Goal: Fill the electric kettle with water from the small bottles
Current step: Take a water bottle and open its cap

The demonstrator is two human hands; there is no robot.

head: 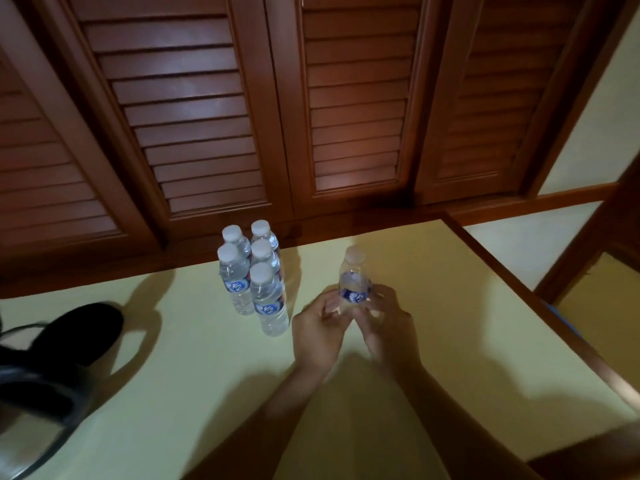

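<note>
Both hands hold one small clear water bottle (354,282) with a white cap and blue label, upright over the yellow table (207,375). My left hand (317,332) wraps its lower left side and my right hand (388,323) its lower right side. The bottle's base is hidden by my fingers. A cluster of several capped bottles (258,275) of the same kind stands just left of my hands. The black electric kettle (52,358) sits at the table's left edge, blurred and partly cut off.
A dark cord (41,455) runs from the kettle along the lower left corner. Brown louvred wooden doors (207,116) stand behind the table. The table's wooden edge (540,296) runs down the right side.
</note>
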